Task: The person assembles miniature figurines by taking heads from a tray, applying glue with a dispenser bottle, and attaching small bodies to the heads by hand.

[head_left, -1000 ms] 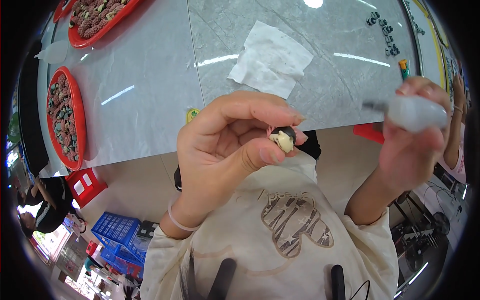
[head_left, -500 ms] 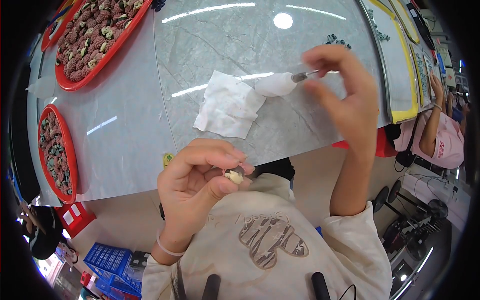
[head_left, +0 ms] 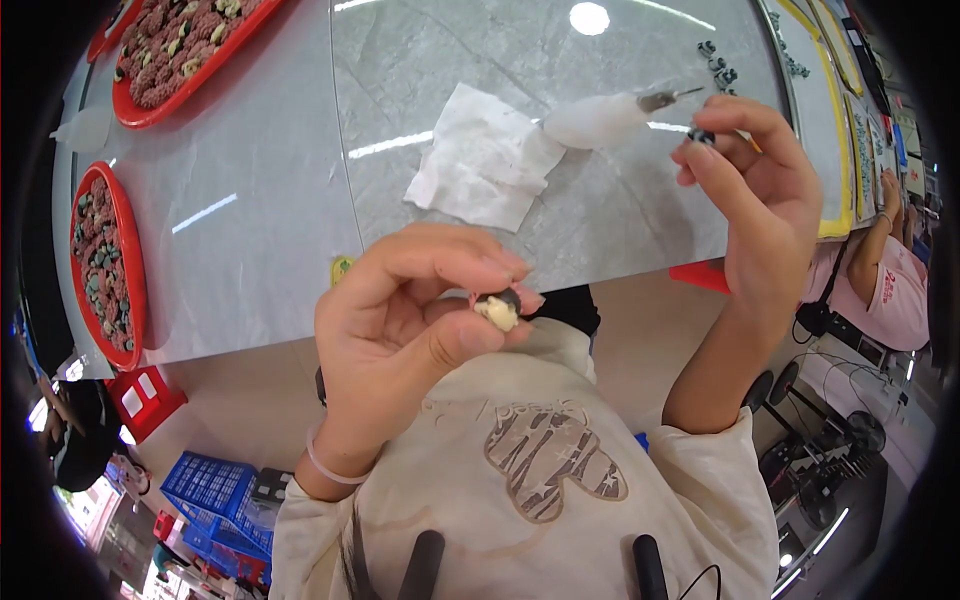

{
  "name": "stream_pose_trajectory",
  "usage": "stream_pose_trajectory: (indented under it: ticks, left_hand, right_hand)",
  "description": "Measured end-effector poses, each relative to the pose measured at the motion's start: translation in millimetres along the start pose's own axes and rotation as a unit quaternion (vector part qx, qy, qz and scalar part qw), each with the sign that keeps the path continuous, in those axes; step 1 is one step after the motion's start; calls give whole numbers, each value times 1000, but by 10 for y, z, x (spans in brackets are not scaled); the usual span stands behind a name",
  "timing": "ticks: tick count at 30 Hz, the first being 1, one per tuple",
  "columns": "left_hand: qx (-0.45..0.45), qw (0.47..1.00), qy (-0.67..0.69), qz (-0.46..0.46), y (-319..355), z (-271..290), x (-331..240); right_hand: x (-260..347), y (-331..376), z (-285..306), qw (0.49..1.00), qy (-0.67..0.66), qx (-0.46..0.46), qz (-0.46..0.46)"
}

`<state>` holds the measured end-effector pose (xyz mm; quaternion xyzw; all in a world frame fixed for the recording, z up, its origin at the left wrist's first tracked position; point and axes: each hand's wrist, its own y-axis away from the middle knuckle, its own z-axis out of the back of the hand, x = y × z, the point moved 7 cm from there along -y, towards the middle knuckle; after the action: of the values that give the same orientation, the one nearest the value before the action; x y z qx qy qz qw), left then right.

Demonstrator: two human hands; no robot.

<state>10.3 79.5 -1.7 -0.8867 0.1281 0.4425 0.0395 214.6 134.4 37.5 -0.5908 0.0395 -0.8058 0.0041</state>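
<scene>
My left hand (head_left: 385,345), near the table's front edge, pinches a small cream, dark and pink ornament (head_left: 498,311) between thumb and fingers; its far side is hidden. Over the right part of the table, my right hand (head_left: 765,190) holds a tiny dark blue-grey piece (head_left: 702,135) between thumb and forefinger. Left of that hand lies a white squeeze bottle (head_left: 598,122) with a thin metal needle tip pointing right. The bottle's base touches a crumpled white cloth (head_left: 478,165). Beyond the right hand sits a small group of similar dark pieces (head_left: 718,68).
Two red trays stand at the left: the far tray (head_left: 205,100) and the near tray (head_left: 138,275), both full of knobbly pink pieces. Yellow-edged trays (head_left: 838,220) line the right side. Another person's arm (head_left: 875,245) shows beyond them. Blue crates (head_left: 205,485) stand on the floor.
My right hand has moved right, away from the bottle's needle tip, and a tiny dark piece now shows in its fingers. The left hand keeps its hold; the whole view has shifted slightly.
</scene>
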Motion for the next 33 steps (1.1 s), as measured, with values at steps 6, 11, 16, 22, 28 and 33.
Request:
stream_pose_trajectory:
  ticks: [6,11,16,22,28,33]
  left_hand:
    - [-49,998,-39,17,-24,-79,25]
    - [-63,997,-33,10,41,-97,17]
    - [-64,997,-53,7,77,-66,-14]
    - [-66,994,-81,-12,121,-54,-28]
    - [-58,996,-64,2,150,-63,-3]
    - [-51,993,-98,-51,148,-46,-41]
  right_hand:
    - [88,326,-191,983,-150,110,-12]
    - [275,456,-496,960,-211,173,54]
    - [381,493,-598,952,-154,224,142]
    - [471,574,-608,960,-104,175,190]
    - [558,632,-589,957,-59,143,246]
    - [641,685,-614,946,22,86,310]
